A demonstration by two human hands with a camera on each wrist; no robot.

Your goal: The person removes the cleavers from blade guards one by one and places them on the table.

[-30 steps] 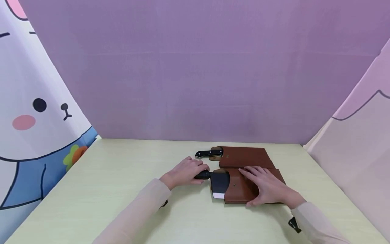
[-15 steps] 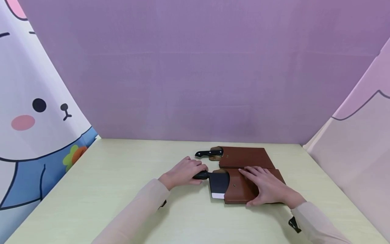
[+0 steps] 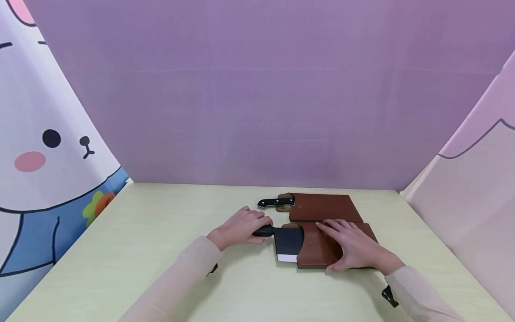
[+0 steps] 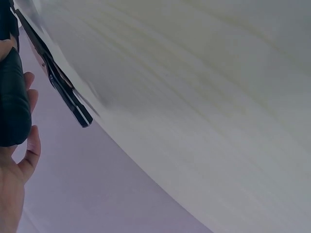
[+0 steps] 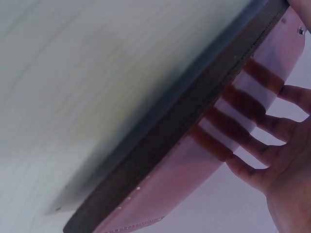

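Observation:
In the head view my left hand [image 3: 241,226] grips the black handle [image 3: 263,230] of a cleaver. The cleaver's dark blade [image 3: 289,243], with a bright edge along the near side, is partly out of a brown leather sheath [image 3: 318,250]; the rest of it is hidden inside. My right hand [image 3: 356,248] rests on that sheath with fingers spread over its top and the thumb at its near edge. The right wrist view shows the fingertips [image 5: 232,158] against the glossy brown face. The handle's rounded end [image 4: 14,111] fills the palm in the left wrist view.
Just behind lies a second brown sheath [image 3: 323,207] holding a knife, its riveted black handle [image 3: 275,203] pointing left. Both sheaths lie on a pale table [image 3: 169,210]. A purple backdrop [image 3: 257,112] rises at the table's far edge, with printed cloths at both sides.
The left hand has drawn the cleaver slightly left, so a bit more blade shows outside the sheath. The right hand and the sheath have stayed almost still.

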